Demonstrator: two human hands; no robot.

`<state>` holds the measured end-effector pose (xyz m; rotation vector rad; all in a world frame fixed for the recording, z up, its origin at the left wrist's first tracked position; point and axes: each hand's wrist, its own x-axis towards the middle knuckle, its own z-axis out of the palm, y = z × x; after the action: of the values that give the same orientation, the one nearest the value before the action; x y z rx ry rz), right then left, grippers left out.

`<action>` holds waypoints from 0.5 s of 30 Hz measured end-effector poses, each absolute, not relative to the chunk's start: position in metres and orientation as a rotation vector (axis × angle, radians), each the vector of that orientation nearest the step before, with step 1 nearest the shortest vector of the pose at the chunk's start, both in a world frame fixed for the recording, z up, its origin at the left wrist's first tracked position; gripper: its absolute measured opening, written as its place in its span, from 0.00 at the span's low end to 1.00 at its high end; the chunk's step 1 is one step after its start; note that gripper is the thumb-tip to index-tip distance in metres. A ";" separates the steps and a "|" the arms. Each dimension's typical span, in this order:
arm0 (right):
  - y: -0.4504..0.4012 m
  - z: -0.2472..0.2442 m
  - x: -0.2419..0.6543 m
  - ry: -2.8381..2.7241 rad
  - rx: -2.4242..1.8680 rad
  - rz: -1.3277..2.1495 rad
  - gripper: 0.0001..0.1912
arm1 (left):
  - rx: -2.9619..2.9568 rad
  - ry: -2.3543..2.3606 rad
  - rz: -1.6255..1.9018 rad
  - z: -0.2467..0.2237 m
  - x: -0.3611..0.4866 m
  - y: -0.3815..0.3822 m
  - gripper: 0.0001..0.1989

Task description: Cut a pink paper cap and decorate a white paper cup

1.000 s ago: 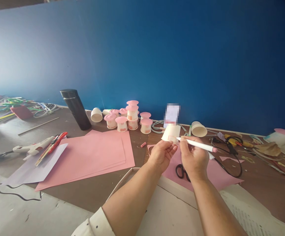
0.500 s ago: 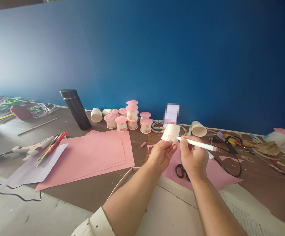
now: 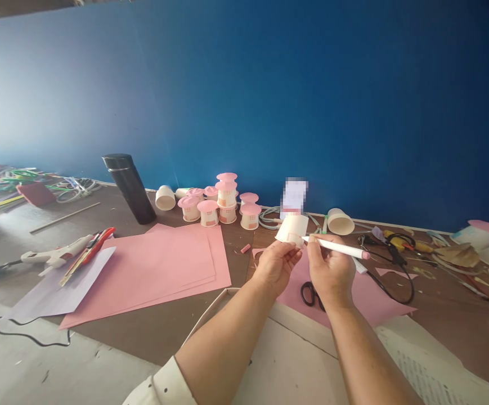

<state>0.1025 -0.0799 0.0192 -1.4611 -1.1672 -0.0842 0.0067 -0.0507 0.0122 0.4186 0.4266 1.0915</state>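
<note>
My left hand [image 3: 277, 264] grips a white paper cup [image 3: 292, 228] by its lower side, bottom end up. A faint pink outline shows on the cup's wall. In my right hand [image 3: 332, 271] is a white marker [image 3: 339, 246] with a pink end; its tip meets the cup's side near that outline. Beneath my hands lies a pink sheet [image 3: 379, 295] with black-handled scissors [image 3: 308, 293], partly covered by my right hand. To the left stand several cups with pink paper roofs [image 3: 227, 196] and drawn windows and doors.
Left of my arms are pink paper sheets [image 3: 160, 261], a lilac sheet [image 3: 73, 289], a red cutter [image 3: 96, 246] and a glue gun [image 3: 56, 253]. A black flask [image 3: 129, 188] leans near the blue wall. Plain cups [image 3: 340, 221] and tangled cables [image 3: 396, 250] lie right.
The cup and my right hand with the marker have shifted very slightly left. The marker's tip stays at the cup's wall; other things have not moved.
</note>
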 end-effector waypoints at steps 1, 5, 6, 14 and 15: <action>-0.080 0.019 0.103 -1.171 -1.460 -0.089 0.10 | 0.432 0.424 1.093 0.012 0.007 -0.051 0.08; -0.080 0.019 0.102 -1.174 -1.469 -0.108 0.10 | 0.465 0.419 1.099 0.012 0.009 -0.050 0.11; -0.080 0.019 0.102 -1.174 -1.470 -0.108 0.10 | 0.463 0.419 1.101 0.012 0.009 -0.050 0.12; -0.080 0.019 0.101 -1.192 -1.462 -0.106 0.09 | 0.430 0.429 1.100 0.011 0.009 -0.050 0.10; -0.080 0.019 0.101 -1.193 -1.463 -0.110 0.09 | 0.428 0.427 1.099 0.011 0.009 -0.050 0.10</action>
<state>0.1005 -0.0805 0.0195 -1.4626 -1.1935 -0.1101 0.0085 -0.0498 0.0109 0.4280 0.4275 1.0994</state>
